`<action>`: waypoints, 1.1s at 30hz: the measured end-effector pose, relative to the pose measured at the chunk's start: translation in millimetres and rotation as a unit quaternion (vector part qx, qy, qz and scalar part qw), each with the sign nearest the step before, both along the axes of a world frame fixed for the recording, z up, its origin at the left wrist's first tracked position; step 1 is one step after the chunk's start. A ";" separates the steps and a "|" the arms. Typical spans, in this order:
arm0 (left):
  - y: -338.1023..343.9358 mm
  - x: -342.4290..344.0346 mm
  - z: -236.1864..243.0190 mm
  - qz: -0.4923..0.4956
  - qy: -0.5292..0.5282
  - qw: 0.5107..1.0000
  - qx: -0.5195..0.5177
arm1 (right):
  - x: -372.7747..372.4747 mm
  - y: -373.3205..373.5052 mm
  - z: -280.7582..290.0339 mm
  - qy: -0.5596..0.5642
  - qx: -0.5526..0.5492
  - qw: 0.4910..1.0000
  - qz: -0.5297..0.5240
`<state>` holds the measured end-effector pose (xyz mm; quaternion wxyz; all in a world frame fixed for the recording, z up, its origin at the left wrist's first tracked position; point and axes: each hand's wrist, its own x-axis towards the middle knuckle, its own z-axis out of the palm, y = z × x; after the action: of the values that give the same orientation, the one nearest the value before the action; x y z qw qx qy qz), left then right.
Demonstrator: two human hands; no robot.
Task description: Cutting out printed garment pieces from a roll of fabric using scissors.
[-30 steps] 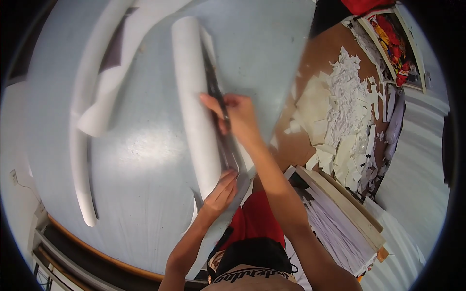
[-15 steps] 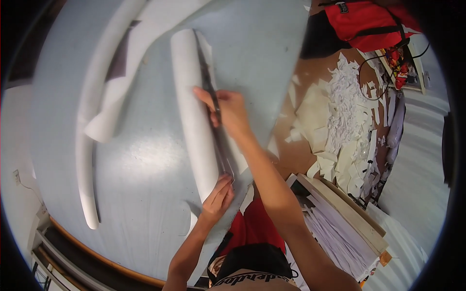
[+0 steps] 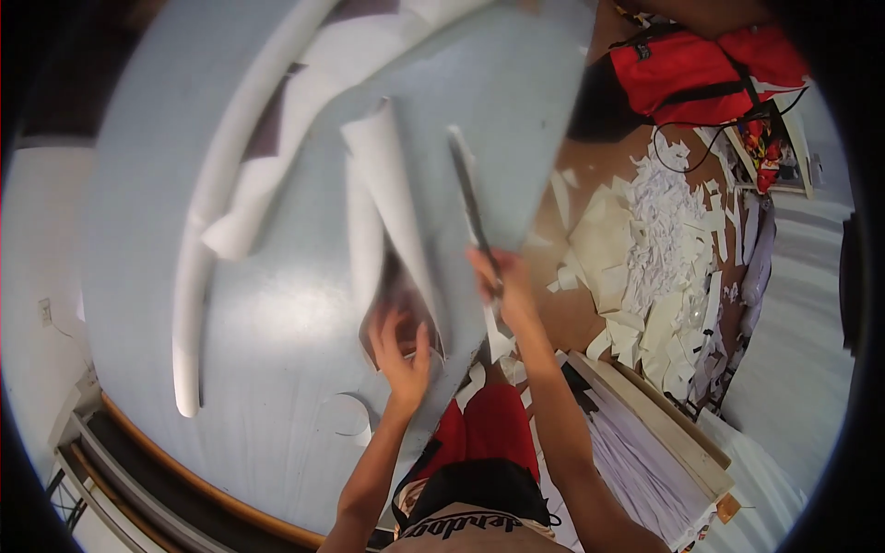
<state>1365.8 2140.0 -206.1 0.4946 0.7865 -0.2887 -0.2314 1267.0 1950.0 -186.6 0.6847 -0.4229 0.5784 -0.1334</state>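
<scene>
Left fingers [image 3: 390,334] within curled sheet [image 3: 396,203]

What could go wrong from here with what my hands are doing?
The dark tool in your right hand might, if sharp, nick the curled sheet or your left hand, which is close by. The curled sheet might spring or slide, since only your left hand is at it. The long roll, held by neither hand, could shift if bumped.

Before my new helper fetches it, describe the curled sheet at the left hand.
On the blue-grey table, find the person's left hand. It is at the near end of a curled white sheet. Unlike the slim roll farther left, this one flares wide, showing a dark inner face.
</scene>
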 end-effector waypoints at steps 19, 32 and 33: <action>-99.7 -137.4 167.9 -0.287 -0.116 0.951 -0.020 | -433.1 145.6 141.7 0.144 0.063 0.949 -0.271; -459.8 -613.1 343.5 -0.469 0.411 0.777 0.085 | -722.8 -116.0 269.0 0.010 -0.118 0.868 -0.482; -494.6 -638.5 358.5 -0.470 0.408 0.779 0.072 | -746.4 -142.1 270.5 0.005 -0.132 0.863 -0.488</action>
<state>727.3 1645.4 152.5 0.3378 0.4184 -0.3761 -0.7546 520.6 1807.9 83.8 0.4670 -0.1733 0.6913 -0.5235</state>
